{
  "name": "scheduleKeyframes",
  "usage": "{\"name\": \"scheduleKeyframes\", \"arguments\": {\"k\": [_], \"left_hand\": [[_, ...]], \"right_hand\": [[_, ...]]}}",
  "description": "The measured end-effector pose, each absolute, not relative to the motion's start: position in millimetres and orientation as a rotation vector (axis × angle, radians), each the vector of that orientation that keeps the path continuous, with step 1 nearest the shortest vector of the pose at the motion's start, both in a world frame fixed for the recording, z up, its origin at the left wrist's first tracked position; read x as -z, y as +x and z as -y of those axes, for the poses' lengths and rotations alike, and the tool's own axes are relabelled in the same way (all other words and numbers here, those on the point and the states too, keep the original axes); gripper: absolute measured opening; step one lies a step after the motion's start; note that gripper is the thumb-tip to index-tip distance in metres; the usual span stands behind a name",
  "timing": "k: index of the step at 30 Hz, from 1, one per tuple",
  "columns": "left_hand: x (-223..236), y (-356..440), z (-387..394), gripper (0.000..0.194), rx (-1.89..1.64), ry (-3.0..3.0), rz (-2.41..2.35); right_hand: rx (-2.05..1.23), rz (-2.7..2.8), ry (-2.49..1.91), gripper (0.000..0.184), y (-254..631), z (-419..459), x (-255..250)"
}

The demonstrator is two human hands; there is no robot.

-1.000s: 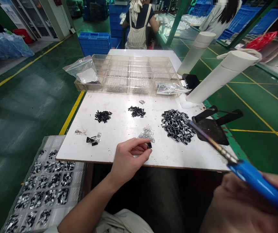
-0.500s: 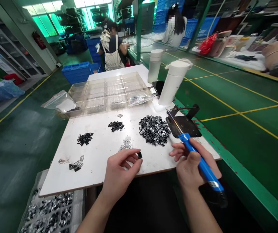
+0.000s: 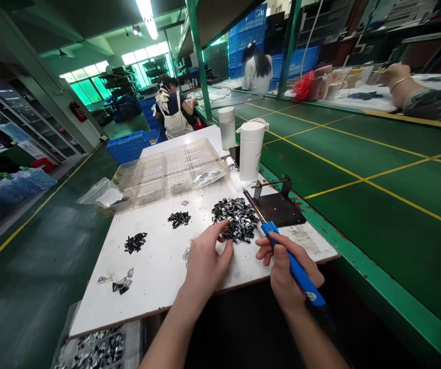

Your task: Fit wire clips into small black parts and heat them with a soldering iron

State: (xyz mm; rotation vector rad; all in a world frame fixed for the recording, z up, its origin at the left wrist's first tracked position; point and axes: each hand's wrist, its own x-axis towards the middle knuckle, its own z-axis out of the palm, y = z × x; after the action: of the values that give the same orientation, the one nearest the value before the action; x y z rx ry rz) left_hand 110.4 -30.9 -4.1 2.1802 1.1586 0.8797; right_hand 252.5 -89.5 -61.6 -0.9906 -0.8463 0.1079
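A right hand [image 3: 285, 271] is gripping a blue soldering iron [image 3: 293, 264] as the half-open left hand [image 3: 207, 264] is reaching beside black-and-silver parts [image 3: 236, 219]; a printed sheet [image 3: 305, 240] is showing illegible writing.

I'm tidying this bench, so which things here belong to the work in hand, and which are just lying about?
In use:
left hand, at the black-and-silver metal parts
right hand, holding the blue-handled soldering iron

Lying about:
clear compartment tray
plastic zip bag
white bottle
blue plastic crates
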Motion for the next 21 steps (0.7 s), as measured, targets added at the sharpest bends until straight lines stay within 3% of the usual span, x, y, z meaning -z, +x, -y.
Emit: {"name": "scheduleKeyframes", "arguments": {"k": [4,7,17,19,21], "left_hand": [[7,115,29,0.063,-0.706,2.354,-1.190],[6,123,24,0.066,-0.642,2.395,-1.192],[13,93,45,0.042,-0.982,2.384,-0.823],[24,73,67,0.041,-0.865,2.331,-0.766],[38,51,91,0.030,-0.533,2.271,-0.857]], "right_hand": [[-0.088,0.810,-1.095,0.015,247,90,54],[-0.094,0.799,-1.127,0.015,245,89,51],[-0.189,0.859,-1.098,0.030,252,82,60],[-0.171,0.857,-1.080,0.031,250,86,58],[-0.156,0.843,-1.062,0.031,251,99,60]]}}
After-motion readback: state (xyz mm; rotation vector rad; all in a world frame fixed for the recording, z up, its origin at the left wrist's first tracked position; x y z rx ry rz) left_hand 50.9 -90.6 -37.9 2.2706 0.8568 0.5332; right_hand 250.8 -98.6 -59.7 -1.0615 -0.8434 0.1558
